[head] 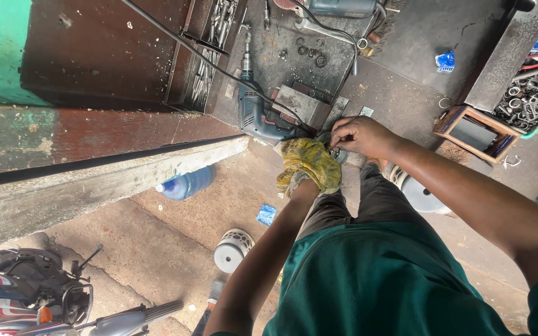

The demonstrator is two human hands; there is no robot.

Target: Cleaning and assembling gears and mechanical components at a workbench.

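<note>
While the left hand [306, 167], in a worn yellow work glove, closes around a small round metal part [337, 153] at the edge of the workbench [400, 93], the bare right hand [361, 135] comes over from the other side with its fingers curled down onto the same piece. Both hands are shut on it, the glove underneath and the bare fingers on top, and the part sits just in front of the blue electric drill [258, 112] that lies on the bench with its cable trailing off. By the look of it the step in hand is a fitting or turning one, with the glove steadying and the bare fingers working; what exactly they pinch is hidden, possibly a ring or a washer. Any next move calls for a firm hold from the gloved side and a fine touch from the bare one.

As for containers, a tray [533, 93] at the upper right is heaped with rings, nuts and other metal hardware. Beside it a small wooden box [473, 132] appears to hold a flat grey sheet. A long narrow tray [212, 50] left of the drill holds spanners and similar steel tools. On the floor below lie a blue water bottle [188, 183] and a white canister [231, 250].
</note>
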